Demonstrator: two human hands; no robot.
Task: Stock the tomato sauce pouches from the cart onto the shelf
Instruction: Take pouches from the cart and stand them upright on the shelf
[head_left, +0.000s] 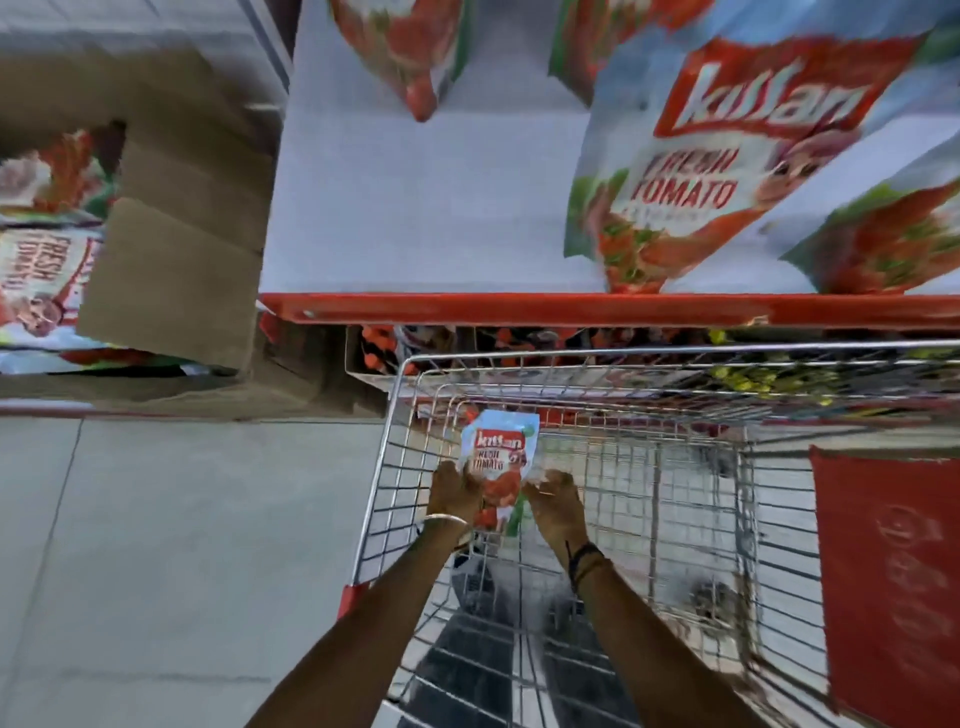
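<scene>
Deep inside the wire cart (395, 436) a tomato sauce pouch (498, 457) with a red logo and tomato picture stands upright. My left hand (454, 491) grips its lower left edge and my right hand (553, 493) holds its lower right edge. Above the cart runs the white shelf (415, 208) with a red front lip. Several pouches stand on the shelf, the nearest large one (691, 166) at the right and another (410, 52) at the back.
An open cardboard box (176, 260) with more pouches (41, 249) sits at the left beside the shelf. A red panel (893, 571) hangs on the cart's right side. Grey floor tiles (156, 571) spread to the left. Lower shelf goods show behind the cart's far rim.
</scene>
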